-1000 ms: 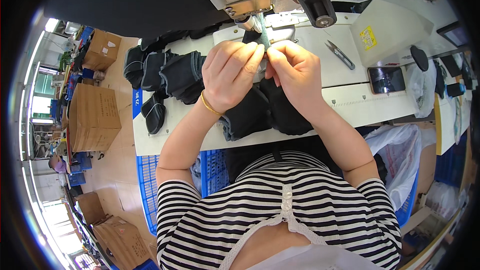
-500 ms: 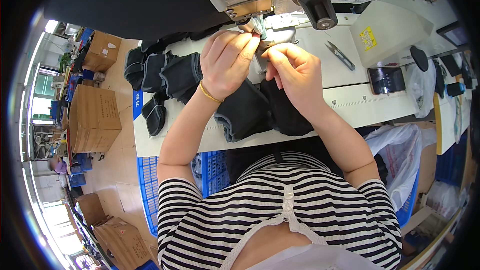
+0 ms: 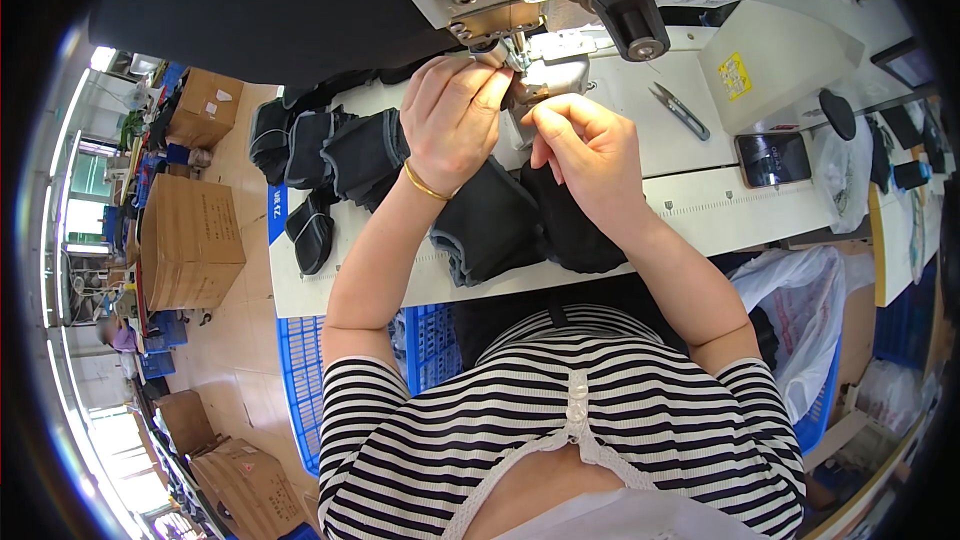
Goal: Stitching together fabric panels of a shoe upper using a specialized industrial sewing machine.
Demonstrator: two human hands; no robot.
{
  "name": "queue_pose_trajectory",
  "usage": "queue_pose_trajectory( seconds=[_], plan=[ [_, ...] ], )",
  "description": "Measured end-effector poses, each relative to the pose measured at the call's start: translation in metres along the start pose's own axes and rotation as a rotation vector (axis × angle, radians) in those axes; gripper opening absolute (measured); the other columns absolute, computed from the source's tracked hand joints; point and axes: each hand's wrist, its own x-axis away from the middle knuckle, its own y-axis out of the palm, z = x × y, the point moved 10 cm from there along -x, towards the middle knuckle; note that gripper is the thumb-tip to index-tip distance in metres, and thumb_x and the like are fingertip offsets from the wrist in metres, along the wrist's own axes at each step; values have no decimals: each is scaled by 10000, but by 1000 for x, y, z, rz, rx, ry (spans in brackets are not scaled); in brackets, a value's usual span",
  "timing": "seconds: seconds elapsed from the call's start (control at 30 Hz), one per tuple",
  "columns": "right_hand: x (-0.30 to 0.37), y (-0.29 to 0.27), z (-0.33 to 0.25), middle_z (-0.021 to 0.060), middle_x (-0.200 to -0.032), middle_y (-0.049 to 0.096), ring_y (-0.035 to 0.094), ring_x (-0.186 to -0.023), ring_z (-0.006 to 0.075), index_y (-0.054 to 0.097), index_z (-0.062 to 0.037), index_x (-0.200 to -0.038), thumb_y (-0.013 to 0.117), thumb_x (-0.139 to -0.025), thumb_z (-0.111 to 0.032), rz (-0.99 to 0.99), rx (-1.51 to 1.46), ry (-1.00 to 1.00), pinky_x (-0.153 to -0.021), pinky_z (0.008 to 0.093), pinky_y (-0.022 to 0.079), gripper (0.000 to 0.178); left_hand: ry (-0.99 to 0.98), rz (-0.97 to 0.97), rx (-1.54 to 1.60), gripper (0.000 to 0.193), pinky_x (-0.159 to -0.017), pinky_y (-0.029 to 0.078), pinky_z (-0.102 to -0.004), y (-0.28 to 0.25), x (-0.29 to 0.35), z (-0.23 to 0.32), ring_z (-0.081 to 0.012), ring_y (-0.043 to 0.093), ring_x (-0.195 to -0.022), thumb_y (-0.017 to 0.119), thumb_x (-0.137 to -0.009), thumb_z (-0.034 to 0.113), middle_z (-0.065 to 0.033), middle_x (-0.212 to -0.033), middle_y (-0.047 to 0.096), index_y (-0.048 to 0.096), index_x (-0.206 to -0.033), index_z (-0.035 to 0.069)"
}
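At the needle end of the sewing machine (image 3: 492, 18), my left hand (image 3: 452, 125) has its fingers pressed together close to the presser foot (image 3: 519, 58). Whatever lies between those fingertips is hidden. My right hand (image 3: 592, 155) is just to the right, thumb and forefinger pinched; anything held there is too small to make out. Below both hands, a folded black fabric piece with grey edging (image 3: 490, 225) rests on the white table (image 3: 400, 285). Another black fabric piece (image 3: 572, 225) lies beside it, under my right hand and forearm.
Stacked black fabric pieces (image 3: 365, 152) lie left, with a small tied black bundle (image 3: 312, 238) nearer. Thread snips (image 3: 680, 111) and a phone (image 3: 773, 160) are at right. Blue crates (image 3: 432, 345) stand under the table edge, and a white plastic bag (image 3: 795, 310) hangs at right.
Pale greenish material seen at the presser foot earlier no longer shows, and the metal foot is now visible. My left hand has shifted slightly; my right hand stays nearly where it was.
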Motion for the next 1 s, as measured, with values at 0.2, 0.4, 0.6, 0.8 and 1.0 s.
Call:
queue_pose_trajectory(
  seconds=[0.2,0.4,0.6,0.8,1.0],
  plan=[
    [1,0,4,5,-607,623,520,-545,26,677,-1,-870,576,-947,-112,-9,8,3,-502,215,382,168,-19,-12,-10,252,-729,562,-356,1,1,-1,-229,652,-823,718,-591,-3,-66,-861,659,712,-842,7],
    [3,-4,8,10,-612,625,536,-563,31,675,2,-868,579,-948,-112,1,16,29,-520,214,391,170,-22,-10,6,255,-712,548,-356,1,-1,-1,-230,650,-811,730,-597,-9,-61,-853,648,701,-849,8],
    [5,-11,15,9,-622,629,543,-574,31,674,0,-867,587,-949,-120,11,35,52,-532,211,396,170,-34,4,5,271,-685,528,-349,1,1,-4,-233,646,-787,736,-588,-19,-58,-845,636,685,-853,7],
    [11,-32,19,14,-637,639,530,-556,32,679,-1,-873,593,-946,-114,67,118,20,-527,217,400,159,-70,-4,44,289,-718,515,-359,0,2,-2,-242,642,-807,733,-613,-23,-61,-888,649,684,-895,12],
    [39,-56,11,117,-1056,559,547,-1033,311,613,34,-1160,811,-754,-283,141,972,-266,-881,420,424,552,-537,-176,25,345,-848,447,-410,17,40,-34,-334,581,-970,743,-649,-12,-107,-997,605,621,-970,20]
  ],
)
